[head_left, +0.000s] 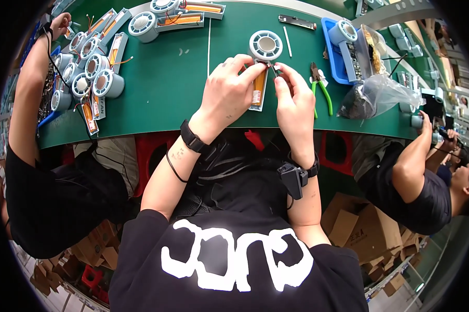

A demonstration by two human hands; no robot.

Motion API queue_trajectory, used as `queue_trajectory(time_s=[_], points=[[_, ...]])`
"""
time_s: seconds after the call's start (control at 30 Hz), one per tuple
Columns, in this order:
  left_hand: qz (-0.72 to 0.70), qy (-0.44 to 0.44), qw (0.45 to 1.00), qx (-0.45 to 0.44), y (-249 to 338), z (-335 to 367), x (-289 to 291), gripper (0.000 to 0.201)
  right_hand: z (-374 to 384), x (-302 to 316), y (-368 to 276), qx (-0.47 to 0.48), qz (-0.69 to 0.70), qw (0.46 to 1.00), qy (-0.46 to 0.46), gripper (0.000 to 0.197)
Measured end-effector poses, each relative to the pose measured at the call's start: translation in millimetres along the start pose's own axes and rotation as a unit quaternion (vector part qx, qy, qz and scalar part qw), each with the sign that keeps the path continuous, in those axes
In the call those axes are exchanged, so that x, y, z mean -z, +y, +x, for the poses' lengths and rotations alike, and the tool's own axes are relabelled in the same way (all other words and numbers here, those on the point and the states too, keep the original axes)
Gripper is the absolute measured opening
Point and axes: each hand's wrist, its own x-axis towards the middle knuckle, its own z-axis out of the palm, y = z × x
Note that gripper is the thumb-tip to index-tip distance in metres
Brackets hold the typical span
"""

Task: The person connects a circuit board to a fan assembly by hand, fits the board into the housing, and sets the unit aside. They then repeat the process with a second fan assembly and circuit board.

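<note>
A handheld fan with a round pale blue head (266, 46) lies on the green table in front of me. Its handle (259, 93) is uncovered, and an orange-wrapped battery shows inside. My left hand (229, 88) rests over the handle's left side, thumb and index finger closed together at the neck; whatever they pinch is hidden. From the right, my right hand (295, 99) meets it there, its fingertips closed on a thin dark piece too small to name. The fingertips of both hands nearly touch just below the fan head.
Green-handled cutters (321, 89), a white stick (287, 41) and a narrow metallic strip (297, 22) lie to the right. Beyond stand a blue tray (334, 57) and a clear plastic bag (377, 96). Several fan bodies (95, 66) crowd the left. People sit on both sides.
</note>
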Motion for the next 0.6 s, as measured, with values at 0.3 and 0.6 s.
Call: queue_trajectory(time_s=[0.3, 0.6], points=[[-0.026, -0.043, 0.997, 0.056, 13, 2, 3, 0.043, -3, -15, 4, 0.083, -0.053, 0.994, 0.054, 0.028], [-0.280, 0.014, 0.941, 0.188, 14, -12, -7, 0.042, -5, -27, 7, 0.185, -0.213, 0.953, 0.109, 0.033]])
